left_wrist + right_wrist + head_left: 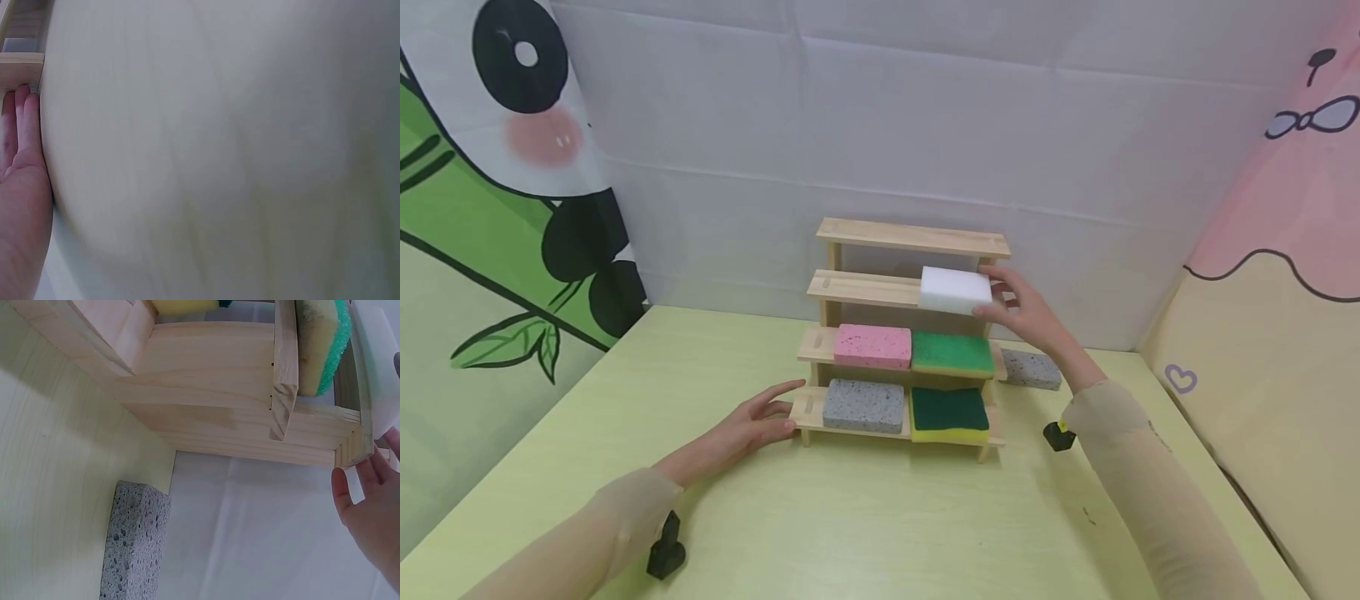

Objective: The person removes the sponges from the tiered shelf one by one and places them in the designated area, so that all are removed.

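Note:
A white sponge block [956, 290] sits at the right end of the second step from the top of a wooden tiered rack [857, 289]. My right hand [1024, 307] pinches its right end, thumb at the front and index finger behind. In the right wrist view, the lower fingers [367, 478] hang beside the step's end. My left hand [741, 429] touches the left end of the lowest step with fairly straight fingers. The step below the white block bears a pink sponge [872, 346] and a green sponge [952, 354].
On the lowest step lie a grey speckled sponge [863, 406] and a dark green and yellow sponge [949, 414]. Another grey speckled block [1032, 369] rests on the table right of the rack. A pale cloth wall [910, 125] stands close behind.

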Available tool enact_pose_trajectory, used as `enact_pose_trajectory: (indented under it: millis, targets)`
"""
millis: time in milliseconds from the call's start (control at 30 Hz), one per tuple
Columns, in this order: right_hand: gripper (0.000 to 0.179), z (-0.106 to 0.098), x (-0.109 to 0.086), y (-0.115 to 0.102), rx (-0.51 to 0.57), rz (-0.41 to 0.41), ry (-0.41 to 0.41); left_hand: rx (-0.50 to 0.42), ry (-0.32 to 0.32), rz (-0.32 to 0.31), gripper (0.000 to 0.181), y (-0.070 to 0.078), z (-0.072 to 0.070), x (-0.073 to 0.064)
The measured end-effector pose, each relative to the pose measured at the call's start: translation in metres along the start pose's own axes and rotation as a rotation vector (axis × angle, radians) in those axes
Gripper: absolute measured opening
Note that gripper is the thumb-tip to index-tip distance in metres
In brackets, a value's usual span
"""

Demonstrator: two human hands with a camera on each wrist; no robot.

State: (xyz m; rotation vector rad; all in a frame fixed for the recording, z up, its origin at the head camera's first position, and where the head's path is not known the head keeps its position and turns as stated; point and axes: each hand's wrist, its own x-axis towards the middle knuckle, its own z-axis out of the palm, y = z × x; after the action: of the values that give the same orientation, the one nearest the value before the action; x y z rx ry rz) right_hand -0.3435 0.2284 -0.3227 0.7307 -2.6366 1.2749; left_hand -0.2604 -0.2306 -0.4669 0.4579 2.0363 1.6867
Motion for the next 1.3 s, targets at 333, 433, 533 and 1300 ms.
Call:
enact_pose_trajectory:
  millis: [333, 433, 533, 1300]
  targets:
    - [0.069, -0.002, 0.001, 0.000, -0.007, 0.001, -0.006, -0.012, -0.003, 0.004, 0.065, 0.001, 0.001, 0.000]
    - [0.068, -0.003, 0.002, 0.001, -0.008, 0.002, -0.005, -0.016, -0.005, 0.005, 0.065, 0.000, 0.001, 0.001]
    - [0.068, -0.003, 0.002, 0.000, -0.015, 0.007, 0.000, -0.017, -0.002, 0.002, 0.066, -0.001, 0.000, 0.001]
    - [0.068, -0.022, -0.027, 0.004, -0.041, -0.010, 0.106, 0.006, 0.008, -0.013, 0.067, -0.002, -0.001, 0.002]
